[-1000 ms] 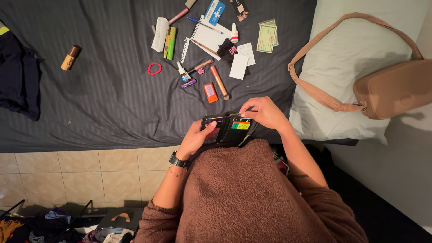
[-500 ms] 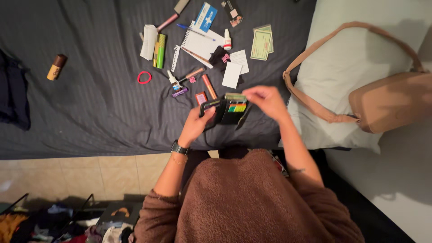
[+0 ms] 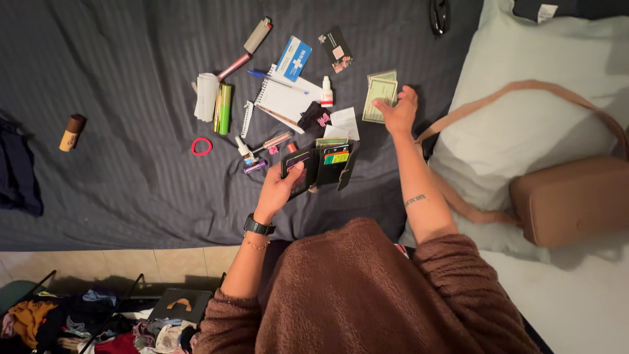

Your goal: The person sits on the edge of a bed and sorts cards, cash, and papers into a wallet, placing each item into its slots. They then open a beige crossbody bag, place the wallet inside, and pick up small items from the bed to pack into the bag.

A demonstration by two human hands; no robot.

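My left hand (image 3: 280, 185) holds an open black wallet (image 3: 322, 165) with coloured cards in its slots, just above the dark grey bedsheet (image 3: 118, 164). My right hand (image 3: 397, 110) reaches out past the wallet and rests its fingers on a small stack of green banknotes (image 3: 379, 96) lying on the sheet. A black watch sits on my left wrist. A white paper slip (image 3: 344, 122) and a black pouch (image 3: 314, 118) lie between the wallet and the notes.
Scattered on the sheet: a spiral notepad (image 3: 283, 98), blue card (image 3: 293, 58), lighter (image 3: 257, 35), green tube (image 3: 224, 108), red hair tie (image 3: 202, 146), small bottles, a brown tube (image 3: 71, 132). A tan shoulder bag (image 3: 570, 196) lies on a pale pillow (image 3: 524, 118) at right. Clothes pile on the floor.
My right hand left the wallet and moved up and to the right onto the banknotes. The left hand kept hold of the open wallet, and the view has shifted.
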